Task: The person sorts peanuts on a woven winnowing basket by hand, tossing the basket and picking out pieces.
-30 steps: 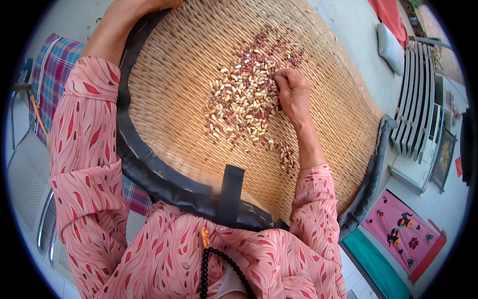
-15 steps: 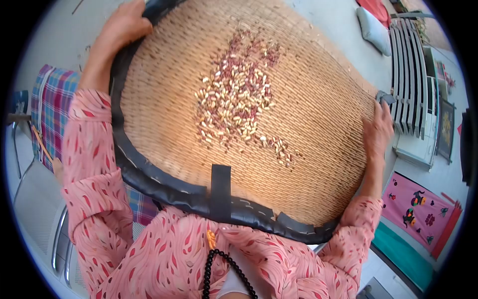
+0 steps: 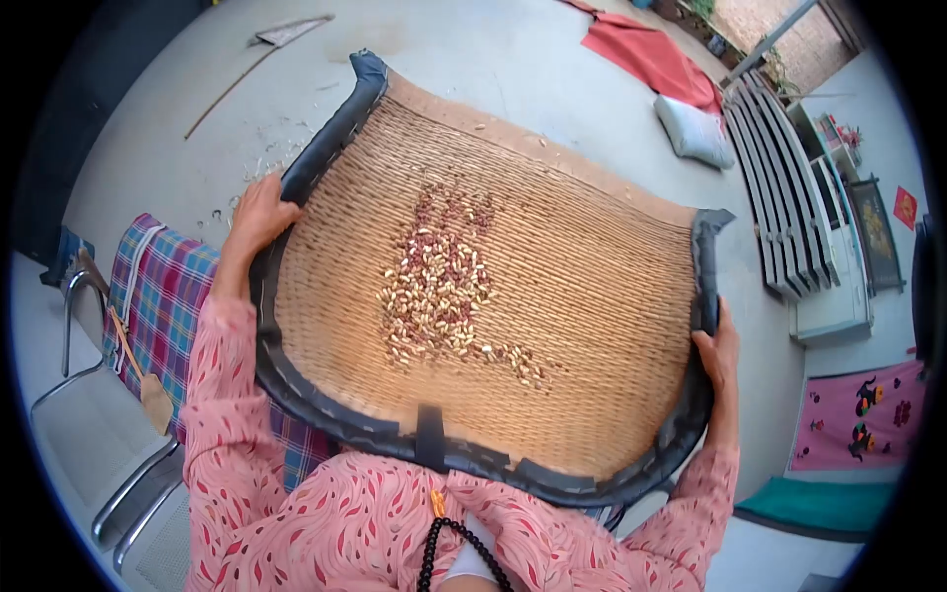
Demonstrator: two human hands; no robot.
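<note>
In the head view, the basket (image 3: pixel 592 326) lies between the two hands, its near side against the shirt (image 3: pixel 345 493). The fingers of the left hand (image 3: pixel 258 219) grasp the left rim, thumb over the top; those of the right hand (image 3: pixel 722 350) grasp the right rim, thumb inward. The undersides of both grips are hidden, so how far the fingers curl beneath cannot be told.

This hold works best with both hands lifting evenly and the near rim braced on the body. As the load lies closer to the left fingers, that side probably needs slightly more support. The far edge, beyond both sets of fingers, has no raised rim, so tipping it down could let pieces slide off; small, smooth wrist movements suit it better than jerks.

The basket is broad, shallow and tan, with close ribbed weaving. Black covering with pale stitches wraps the rim beside the fingers and along the near side, where a black strip (image 3: pixel 430 437) crosses it. The nuts (image 3: pixel 434 286), cream and reddish brown, form a loose patch between the hands, with a thin trail towards the right fingers' side.
</note>
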